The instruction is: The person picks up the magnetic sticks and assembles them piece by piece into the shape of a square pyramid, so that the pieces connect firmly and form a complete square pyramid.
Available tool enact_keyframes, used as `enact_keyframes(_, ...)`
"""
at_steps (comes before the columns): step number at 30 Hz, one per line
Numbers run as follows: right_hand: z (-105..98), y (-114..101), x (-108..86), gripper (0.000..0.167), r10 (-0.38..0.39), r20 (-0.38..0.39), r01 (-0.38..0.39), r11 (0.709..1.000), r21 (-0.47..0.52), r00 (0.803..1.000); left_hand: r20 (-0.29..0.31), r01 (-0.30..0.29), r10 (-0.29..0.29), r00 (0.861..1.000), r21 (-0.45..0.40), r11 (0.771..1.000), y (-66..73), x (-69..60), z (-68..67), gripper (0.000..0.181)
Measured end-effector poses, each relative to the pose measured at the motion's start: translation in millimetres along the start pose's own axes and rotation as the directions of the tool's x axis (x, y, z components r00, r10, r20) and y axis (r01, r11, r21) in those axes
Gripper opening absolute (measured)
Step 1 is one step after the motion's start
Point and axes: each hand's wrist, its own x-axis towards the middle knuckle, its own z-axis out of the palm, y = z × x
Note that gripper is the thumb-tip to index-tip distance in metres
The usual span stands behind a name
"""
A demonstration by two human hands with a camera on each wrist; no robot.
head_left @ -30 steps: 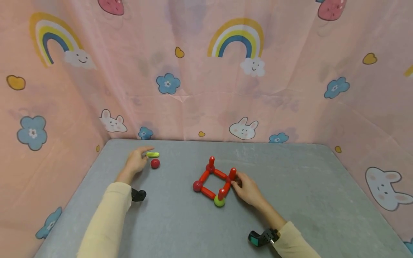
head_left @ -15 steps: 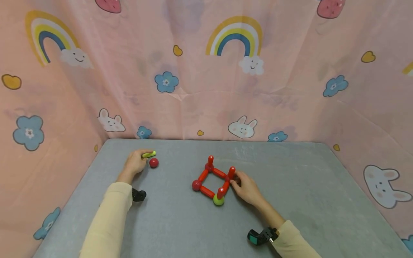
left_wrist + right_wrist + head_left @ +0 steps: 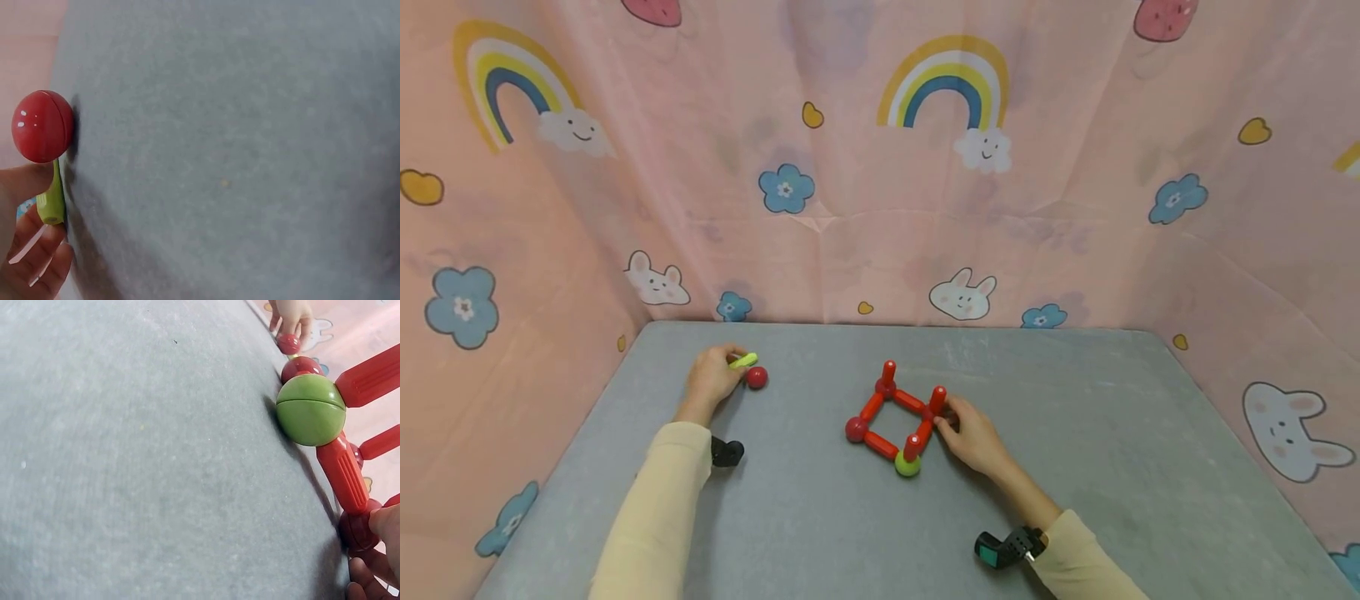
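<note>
At the far left of the table, my left hand point(image 3: 709, 379) pinches a short yellow-green magnetic rod point(image 3: 51, 203) between thumb and fingers. A loose red ball point(image 3: 756, 377) lies right beside the thumb. In the middle stands a square frame of red magnetic rods point(image 3: 881, 445) with balls at its corners. One corner ball is green point(image 3: 310, 410); the others are red. Upright red rods point(image 3: 889, 372) rise from three corners, while the left corner ball point(image 3: 856, 430) has none. My right hand point(image 3: 973, 437) grips the right corner's red ball point(image 3: 359, 532) with thumb and fingers.
The grey table point(image 3: 805, 533) ends at a pink printed cloth point(image 3: 865, 242) at the back and sides. Each wrist carries a black camera, such as the one point(image 3: 1011, 547) on the right.
My left hand has taken hold of the yellow-green rod, which now lies tilted in its fingers, closer to the red ball. The right hand and the frame hold still.
</note>
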Motion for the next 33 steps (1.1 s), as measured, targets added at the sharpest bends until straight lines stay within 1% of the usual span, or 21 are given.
enact_keyframes(7, 0.5, -1.2, 0.3, 0.019, 0.007, -0.002, -0.007, 1.000, -0.003, 1.000, -0.021, 0.003, -0.002, 1.000, 0.039, 0.999, -1.5, -1.8, -0.9, 0.028)
enact_keyframes(12, -0.2, -2.4, 0.5, 0.019, 0.015, 0.015, -0.015, 1.000, -0.008, 1.000, -0.063, 0.013, -0.012, 0.998, 0.019, 1.000, 1.2, -5.5, -2.9, 0.029)
enact_keyframes(15, -0.7, -2.6, 0.4, 0.020, 0.018, 0.022, -0.018, 1.000, -0.002, 1.000, -0.103, -0.013, 0.013, 0.995, 0.003, 1.000, 5.8, -8.0, -6.0, 0.029)
enact_keyframes(17, -1.0, -2.2, 0.4, 0.021, 0.020, 0.023, -0.020, 1.000, 0.002, 1.000, -0.128, -0.051, 0.050, 0.991, -0.007, 0.999, 9.6, -8.8, -8.3, 0.030)
enact_keyframes(19, -1.3, -1.6, 0.3, 0.021, 0.021, 0.025, -0.022, 1.000, 0.006, 0.999, -0.139, -0.089, 0.087, 0.986, -0.005, 0.996, 13.8, -9.7, -11.1, 0.030)
enact_keyframes(22, -1.6, -0.9, 0.3, 0.020, 0.020, 0.024, -0.020, 1.000, 0.006, 1.000, -0.133, -0.137, 0.135, 0.982, -0.007, 0.991, 20.4, -10.7, -14.2, 0.032)
enact_keyframes(25, -1.5, -0.3, 0.3, 0.019, 0.014, 0.017, -0.014, 1.000, 0.003, 1.000, -0.106, -0.176, 0.173, 0.979, -0.015, 0.984, 28.5, -13.3, -16.7, 0.033)
enact_keyframes(30, -2.1, -0.6, 0.6, 0.018, 0.007, 0.018, -0.007, 1.000, 0.000, 1.000, -0.056, -0.216, 0.213, 0.975, -0.042, 0.976, 43.3, -21.0, -17.5, 0.033)
enact_keyframes(33, -2.4, -0.8, 0.7, 0.018, -0.001, 0.018, 0.001, 1.000, -0.005, 1.000, -0.049, -0.249, 0.246, 0.968, -0.073, 0.966, 50.9, -26.3, -15.7, 0.032)
